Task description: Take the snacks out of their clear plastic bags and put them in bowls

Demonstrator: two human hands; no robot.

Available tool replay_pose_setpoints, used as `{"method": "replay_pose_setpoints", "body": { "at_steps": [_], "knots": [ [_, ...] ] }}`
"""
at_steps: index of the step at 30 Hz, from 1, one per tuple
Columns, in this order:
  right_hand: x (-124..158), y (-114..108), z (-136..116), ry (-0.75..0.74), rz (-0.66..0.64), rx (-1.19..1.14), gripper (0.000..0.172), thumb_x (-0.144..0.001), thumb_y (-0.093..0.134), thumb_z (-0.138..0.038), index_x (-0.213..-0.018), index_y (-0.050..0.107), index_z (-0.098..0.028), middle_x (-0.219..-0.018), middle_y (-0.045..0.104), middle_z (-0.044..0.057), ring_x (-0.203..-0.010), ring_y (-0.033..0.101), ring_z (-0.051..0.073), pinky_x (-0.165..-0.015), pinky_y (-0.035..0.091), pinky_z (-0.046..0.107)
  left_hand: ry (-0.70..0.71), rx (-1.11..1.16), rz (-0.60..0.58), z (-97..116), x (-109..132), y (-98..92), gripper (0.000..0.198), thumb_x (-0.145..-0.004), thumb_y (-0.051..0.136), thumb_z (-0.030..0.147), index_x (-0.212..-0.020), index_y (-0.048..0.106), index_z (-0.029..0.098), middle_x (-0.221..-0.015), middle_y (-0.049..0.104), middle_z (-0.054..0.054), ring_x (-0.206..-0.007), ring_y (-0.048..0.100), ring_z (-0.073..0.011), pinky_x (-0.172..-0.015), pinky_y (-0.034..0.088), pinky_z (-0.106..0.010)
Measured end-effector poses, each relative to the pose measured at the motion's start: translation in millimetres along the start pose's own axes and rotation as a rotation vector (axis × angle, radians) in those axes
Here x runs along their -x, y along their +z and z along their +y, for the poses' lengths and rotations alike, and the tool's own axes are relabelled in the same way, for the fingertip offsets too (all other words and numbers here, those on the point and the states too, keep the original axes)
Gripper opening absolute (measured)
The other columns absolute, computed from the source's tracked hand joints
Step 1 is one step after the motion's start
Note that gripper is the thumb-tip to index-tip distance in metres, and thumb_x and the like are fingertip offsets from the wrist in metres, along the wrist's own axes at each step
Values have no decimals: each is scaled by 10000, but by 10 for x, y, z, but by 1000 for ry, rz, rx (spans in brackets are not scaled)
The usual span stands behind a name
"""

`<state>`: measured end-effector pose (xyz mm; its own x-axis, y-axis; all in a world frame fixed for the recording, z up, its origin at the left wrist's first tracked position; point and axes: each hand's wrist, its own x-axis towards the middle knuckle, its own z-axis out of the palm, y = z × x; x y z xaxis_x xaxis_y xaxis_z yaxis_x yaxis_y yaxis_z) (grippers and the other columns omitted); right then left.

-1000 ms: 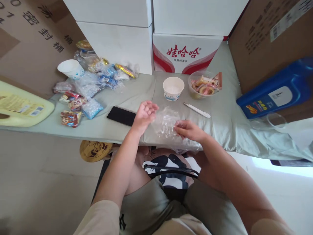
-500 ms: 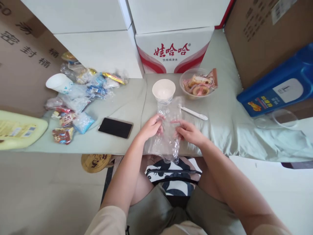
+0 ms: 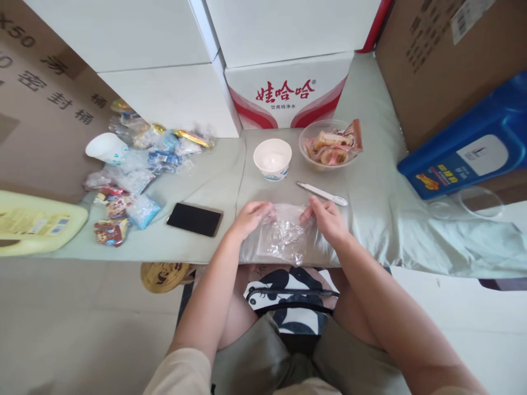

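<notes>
A crumpled clear plastic bag (image 3: pixel 284 236) lies near the front edge of the table, on the pale green cloth (image 3: pixel 370 219). My left hand (image 3: pixel 251 215) pinches its upper left corner with curled fingers. My right hand (image 3: pixel 325 215) grips the upper right corner the same way. The bag is stretched between both hands. Just beyond them stand a white paper cup (image 3: pixel 272 158) and a white pen-like tool (image 3: pixel 322 193).
A clear bowl of wrapped snacks (image 3: pixel 330 147) sits at the back. A black phone (image 3: pixel 194 219) lies left of my hands. Several snack packets (image 3: pixel 135 164) and another paper cup (image 3: pixel 106 148) are at far left. A yellow jug (image 3: pixel 37 222), a blue jug (image 3: pixel 469 148) and stacked boxes (image 3: pixel 288 88) surround the table.
The bag went from hanging upright between my hands to lying flat on the cloth. Both hands moved apart to its top corners.
</notes>
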<state>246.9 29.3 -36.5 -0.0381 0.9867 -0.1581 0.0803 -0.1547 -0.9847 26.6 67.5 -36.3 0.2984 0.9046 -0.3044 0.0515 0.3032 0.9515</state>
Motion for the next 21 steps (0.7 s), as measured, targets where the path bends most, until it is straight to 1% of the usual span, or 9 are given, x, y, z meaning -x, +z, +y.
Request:
{"method": "replay_pose_setpoints", "body": {
  "at_steps": [3, 6, 8, 10, 12, 14, 16, 19, 21],
  "knots": [
    [4, 39, 30, -26, 50, 34, 325, -735, 695, -503, -723, 525, -226, -664, 579, -12, -592, 519, 134, -599, 431, 285, 86, -194, -3, -78, -21, 19, 264, -618, 833, 333, -712, 658, 159, -736, 655, -5, -680, 601, -134, -660, 464, -258],
    [-6, 59, 85, -49, 69, -121, 479, -652, 740, -346, -1021, 447, -264, -935, 645, -11, -631, 552, 110, -588, 446, 255, 154, -77, 46, -82, -26, -4, 296, -608, 821, 251, -812, 618, 179, -842, 647, 12, -703, 612, -106, -649, 463, -226],
    [-25, 61, 121, -41, 78, -168, 558, -652, 716, -303, -1117, 408, -281, -933, 642, -16, -666, 578, 125, -599, 457, 255, 213, 80, 118, -55, -12, -33, 424, -598, 826, 208, -959, 604, 220, -912, 648, 30, -724, 634, -92, -687, 489, -223],
    [-50, 66, 140, -66, 111, -165, 545, -683, 689, -287, -1159, 423, -280, -863, 634, -20, -715, 590, 148, -636, 468, 269, 240, 240, 151, -25, 17, -49, 617, -584, 851, 199, -1129, 575, 284, -1008, 668, 32, -780, 665, -96, -758, 520, -247],
    [-74, 85, 132, -134, 162, -196, 510, -716, 672, -298, -1176, 452, -279, -864, 635, -7, -809, 613, 173, -712, 490, 294, 158, 316, 76, -7, 59, -32, 682, -576, 881, 231, -1188, 584, 282, -1061, 699, -3, -844, 691, -131, -803, 540, -286],
    [-88, 111, 100, -191, 180, -251, 502, -718, 687, -334, -1178, 494, -279, -953, 657, 19, -931, 630, 198, -797, 504, 321, 31, 295, -24, 1, 98, 18, 547, -579, 896, 282, -1066, 662, 199, -985, 730, -46, -841, 701, -167, -783, 550, -303],
    [-84, 129, 57, -160, 78, -247, 442, -703, 725, -379, -1098, 571, -255, -990, 680, 37, -963, 638, 219, -820, 509, 336, -31, 272, -43, 2, 120, 79, 422, -580, 898, 322, -906, 692, 150, -854, 729, -46, -781, 696, -170, -738, 556, -296],
    [-52, 134, 14, -36, -158, -94, 273, -741, 717, -446, -832, 624, -206, -793, 679, 31, -756, 626, 194, -707, 493, 321, -33, 266, 61, 4, 110, 130, 415, -589, 886, 376, -884, 687, 162, -759, 706, -6, -678, 670, -142, -628, 547, -258],
    [-27, 136, 8, 4, -206, -27, 294, -778, 676, -482, -734, 583, -207, -644, 622, 5, -599, 559, 154, -602, 449, 297, -46, 191, 99, 10, 90, 127, 427, -614, 871, 405, -918, 683, 172, -687, 677, 19, -566, 616, -113, -521, 501, -224]
  ]
}}
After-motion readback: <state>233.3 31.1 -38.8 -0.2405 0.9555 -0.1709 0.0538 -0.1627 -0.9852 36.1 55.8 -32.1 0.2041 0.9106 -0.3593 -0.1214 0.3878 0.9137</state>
